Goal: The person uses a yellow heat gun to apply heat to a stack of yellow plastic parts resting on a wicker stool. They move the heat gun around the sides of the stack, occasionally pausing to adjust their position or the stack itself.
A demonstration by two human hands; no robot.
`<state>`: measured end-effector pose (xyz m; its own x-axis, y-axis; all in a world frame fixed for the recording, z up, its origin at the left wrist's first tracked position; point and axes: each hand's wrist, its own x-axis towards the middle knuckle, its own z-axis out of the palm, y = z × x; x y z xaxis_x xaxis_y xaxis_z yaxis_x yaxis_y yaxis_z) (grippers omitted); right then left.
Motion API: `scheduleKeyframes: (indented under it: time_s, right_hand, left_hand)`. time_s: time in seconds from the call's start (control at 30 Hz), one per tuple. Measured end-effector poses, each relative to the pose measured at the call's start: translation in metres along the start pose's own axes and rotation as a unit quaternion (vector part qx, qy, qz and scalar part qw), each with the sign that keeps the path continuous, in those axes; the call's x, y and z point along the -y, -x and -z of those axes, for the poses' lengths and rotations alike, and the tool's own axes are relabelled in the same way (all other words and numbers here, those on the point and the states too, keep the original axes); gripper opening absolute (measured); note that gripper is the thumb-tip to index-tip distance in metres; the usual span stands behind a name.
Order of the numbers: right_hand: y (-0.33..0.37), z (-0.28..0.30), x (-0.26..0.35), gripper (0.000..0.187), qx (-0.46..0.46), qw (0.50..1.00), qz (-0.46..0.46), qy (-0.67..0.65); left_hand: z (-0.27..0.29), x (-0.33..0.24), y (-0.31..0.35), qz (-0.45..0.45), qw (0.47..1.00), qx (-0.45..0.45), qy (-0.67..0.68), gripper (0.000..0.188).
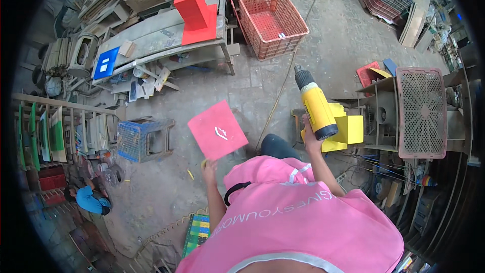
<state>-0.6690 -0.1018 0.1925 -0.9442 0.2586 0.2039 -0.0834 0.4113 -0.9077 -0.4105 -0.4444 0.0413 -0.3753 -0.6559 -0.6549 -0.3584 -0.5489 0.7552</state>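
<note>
My left hand point(208, 169) is closed on the near corner of a flat pinkish-red square board point(216, 121). Some small white pieces point(221, 132) show on the board's face. My right hand point(311, 137) is wrapped round a yellow heat gun point(317, 105), whose black nozzle points away from me and whose black rear cap faces me. Just right of that hand, a yellow box-shaped piece point(350, 129) stands beside other yellow parts, partly hidden by the tool.
Ahead, a workbench point(166, 40) bears a red box-shaped piece point(192, 10) and a blue panel point(105, 63). A red crate point(273, 25) stands on the floor, with a cable point(283, 87) running past. A worn blue stool point(144, 139) stands left; a pink perforated crate point(422, 114) is right. Far left, a person point(90, 199) sits.
</note>
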Motion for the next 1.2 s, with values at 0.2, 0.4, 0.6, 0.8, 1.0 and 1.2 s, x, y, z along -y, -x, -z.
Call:
scheduleKeyframes:
  time_s: [0.2, 0.4, 0.6, 0.8, 1.0, 1.2]
  right_hand:
    - [-0.046, -0.013, -0.007, 0.036, 0.010, 0.997, -0.068, -0.026]
    - [-0.109, -0.025, -0.032, 0.038, 0.020, 0.999, -0.029, -0.001]
    - [-0.199, -0.049, -0.051, 0.042, -0.028, 0.995, -0.098, 0.021]
    - [-0.255, -0.070, -0.047, 0.046, -0.118, 0.977, -0.175, -0.012]
    - [-0.273, -0.080, -0.043, 0.048, -0.169, 0.964, -0.205, -0.026]
    - [-0.250, -0.115, -0.054, 0.047, -0.280, 0.929, -0.224, 0.094]
  left_hand:
    - [0.038, 0.008, 0.020, 0.123, 0.988, -0.092, 0.009, 0.024]
    - [-0.021, 0.009, -0.060, 0.007, 0.973, 0.007, -0.232, 0.019]
    - [-0.274, -0.115, -0.123, -0.180, 0.893, 0.287, -0.297, 0.023]
    - [-0.486, -0.278, -0.128, -0.135, 0.877, 0.368, -0.278, 0.023]
    - [-0.525, -0.320, -0.175, -0.189, 0.878, 0.341, -0.277, 0.023]
    - [-0.591, -0.349, -0.220, -0.041, 0.871, 0.315, -0.375, 0.021]
